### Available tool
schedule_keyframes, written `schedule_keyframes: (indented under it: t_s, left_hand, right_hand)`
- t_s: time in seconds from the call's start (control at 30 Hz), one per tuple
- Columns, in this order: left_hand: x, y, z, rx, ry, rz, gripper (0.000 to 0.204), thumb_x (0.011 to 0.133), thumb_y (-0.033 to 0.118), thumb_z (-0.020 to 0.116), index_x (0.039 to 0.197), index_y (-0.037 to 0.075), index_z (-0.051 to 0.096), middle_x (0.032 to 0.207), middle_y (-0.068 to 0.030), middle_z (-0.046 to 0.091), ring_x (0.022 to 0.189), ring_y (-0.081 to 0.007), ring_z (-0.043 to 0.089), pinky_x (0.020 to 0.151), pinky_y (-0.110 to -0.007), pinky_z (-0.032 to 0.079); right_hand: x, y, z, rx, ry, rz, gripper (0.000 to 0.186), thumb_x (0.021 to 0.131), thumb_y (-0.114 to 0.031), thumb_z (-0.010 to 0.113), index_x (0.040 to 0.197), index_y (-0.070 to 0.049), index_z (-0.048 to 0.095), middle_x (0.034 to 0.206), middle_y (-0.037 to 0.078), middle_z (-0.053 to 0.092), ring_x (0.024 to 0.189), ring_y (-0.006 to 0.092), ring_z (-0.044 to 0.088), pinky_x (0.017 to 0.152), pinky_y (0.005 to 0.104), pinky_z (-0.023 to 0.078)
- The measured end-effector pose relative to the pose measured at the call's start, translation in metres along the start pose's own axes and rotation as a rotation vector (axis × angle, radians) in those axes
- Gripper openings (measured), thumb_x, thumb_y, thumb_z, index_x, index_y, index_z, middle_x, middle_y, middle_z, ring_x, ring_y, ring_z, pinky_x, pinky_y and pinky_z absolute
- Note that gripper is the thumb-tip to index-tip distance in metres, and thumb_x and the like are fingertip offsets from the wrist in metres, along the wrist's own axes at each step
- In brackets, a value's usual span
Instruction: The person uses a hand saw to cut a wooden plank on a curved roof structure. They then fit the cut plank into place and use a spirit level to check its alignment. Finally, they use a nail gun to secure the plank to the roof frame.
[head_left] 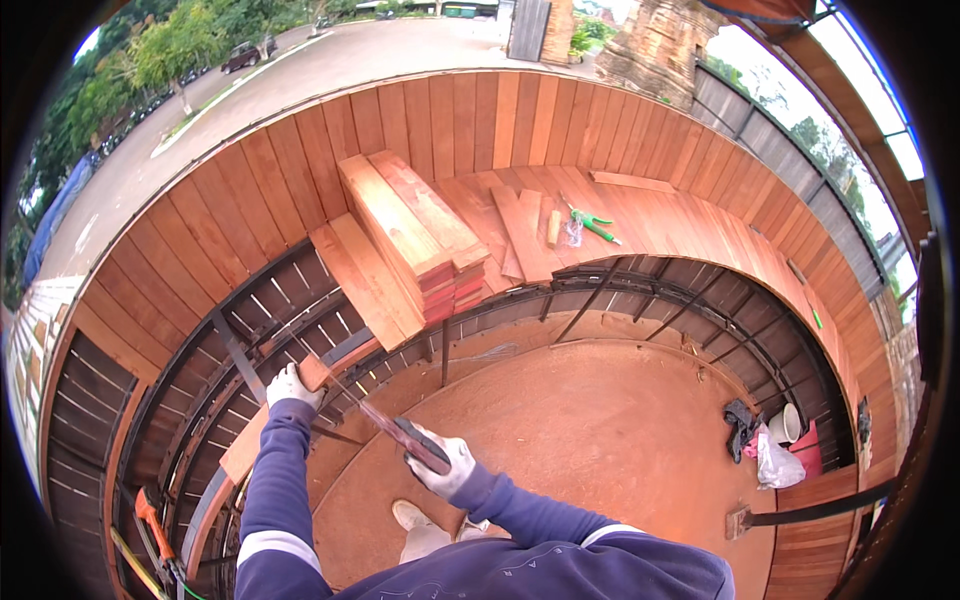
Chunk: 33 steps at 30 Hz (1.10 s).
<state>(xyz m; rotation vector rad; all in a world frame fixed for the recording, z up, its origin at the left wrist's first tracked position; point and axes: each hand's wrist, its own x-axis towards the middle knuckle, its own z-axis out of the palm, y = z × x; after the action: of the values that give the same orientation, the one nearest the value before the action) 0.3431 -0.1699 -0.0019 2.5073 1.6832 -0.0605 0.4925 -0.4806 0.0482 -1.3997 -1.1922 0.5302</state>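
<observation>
Left hand (293, 388) clasps the block (314, 373) at the inner edge of the bench (660, 212); right hand (449, 470) grips the tool (402, 432), far end blurred.

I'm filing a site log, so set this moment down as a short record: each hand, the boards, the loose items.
Left hand: gloved, on a wooden board
Right hand: gloved, gripping a dark-handled tool, far end blurred
Board stack: on the curved bench, red ends showing
On bench: green tool, right of the stack
Far right: white bucket, plastic bag
</observation>
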Motion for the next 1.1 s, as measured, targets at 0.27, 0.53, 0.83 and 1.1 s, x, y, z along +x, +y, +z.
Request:
schedule_keyframes:
  t_s: [0.27,0.53,0.83,1.1]
  left_hand:
    - [0.005,-0.022,0.029,-0.058,0.089,0.029,0.090,0.070,0.052,0.085,0.139,0.004,0.054,0.130,-0.0185,0.065,0.124,-0.0331,0.062,0.107,-0.042,0.048]
    - [-0.015,-0.004,-0.017,-0.037,-0.126,-0.027,0.082,0.079,0.053,0.078,0.141,0.004,0.053,0.134,-0.0169,0.062,0.125,-0.0316,0.060,0.106,-0.040,0.048]
    - [-0.011,0.002,-0.025,-0.030,-0.159,-0.003,0.079,0.080,0.052,0.077,0.140,0.006,0.053,0.133,-0.0145,0.062,0.126,-0.0303,0.059,0.108,-0.040,0.046]
    - [-0.013,0.002,-0.026,-0.015,-0.151,0.016,0.077,0.081,0.054,0.076,0.137,0.005,0.054,0.131,-0.0143,0.062,0.126,-0.0293,0.059,0.106,-0.040,0.047]
  right_hand:
    - [-0.022,0.004,-0.019,-0.117,-0.077,-0.097,0.057,0.089,-0.008,0.068,0.144,-0.001,0.055,0.115,0.026,0.070,0.105,0.0410,0.071,0.091,0.0392,0.056]
    - [-0.013,-0.013,-0.007,0.105,-0.122,0.325,0.054,0.089,0.000,0.067,0.142,0.004,0.056,0.103,0.018,0.074,0.079,0.0205,0.072,0.074,0.0304,0.057]
    - [0.029,0.017,0.016,0.102,-0.095,0.209,0.050,0.092,-0.005,0.062,0.141,0.005,0.056,0.083,0.001,0.063,0.068,0.0087,0.057,0.062,0.0258,0.049]
    - [-0.059,-0.006,-0.033,0.058,-0.080,0.321,0.064,0.093,-0.024,0.065,0.149,0.004,0.049,0.081,0.002,0.063,0.064,0.0093,0.058,0.058,0.0260,0.049]
